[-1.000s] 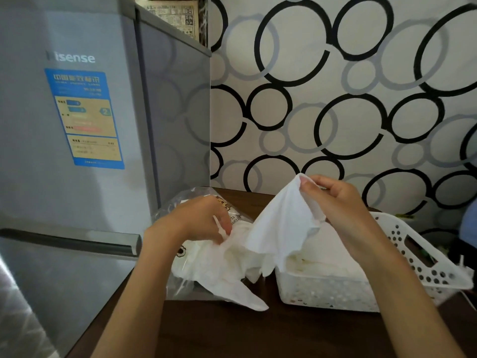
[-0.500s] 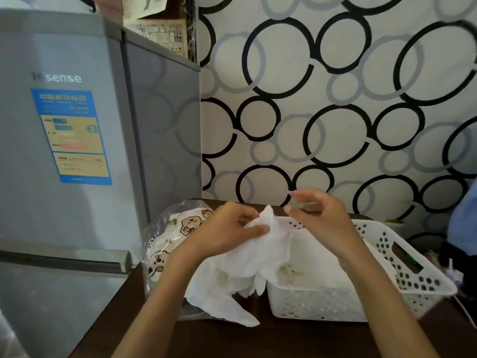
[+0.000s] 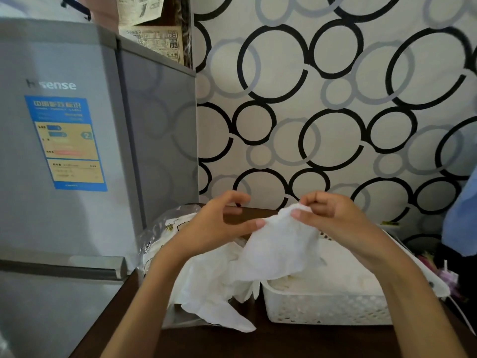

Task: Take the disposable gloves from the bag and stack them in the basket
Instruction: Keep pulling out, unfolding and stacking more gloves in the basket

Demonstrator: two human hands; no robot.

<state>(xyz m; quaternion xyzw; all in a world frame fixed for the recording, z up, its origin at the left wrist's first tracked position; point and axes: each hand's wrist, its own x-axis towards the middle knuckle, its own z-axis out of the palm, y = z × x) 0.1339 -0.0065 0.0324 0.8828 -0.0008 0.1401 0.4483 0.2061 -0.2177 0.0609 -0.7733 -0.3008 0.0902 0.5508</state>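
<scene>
- I count two hands in view. The right hand (image 3: 333,218) pinches the top edge of one white disposable glove (image 3: 281,250) between thumb and curled fingers.
- The left hand (image 3: 219,223) has its thumb tip touching that glove's left edge; its fingers are curled above and hold nothing that I can see.
- The held glove hangs over the near-left corner of one white perforated basket (image 3: 322,306), which holds a layer of gloves; I cannot count them.
- One clear printed bag (image 3: 160,236) lies left of the basket, with loose gloves (image 3: 211,293) spilling from it onto the dark worktop (image 3: 284,342).
- One grey refrigerator (image 3: 64,151) stands at left.
</scene>
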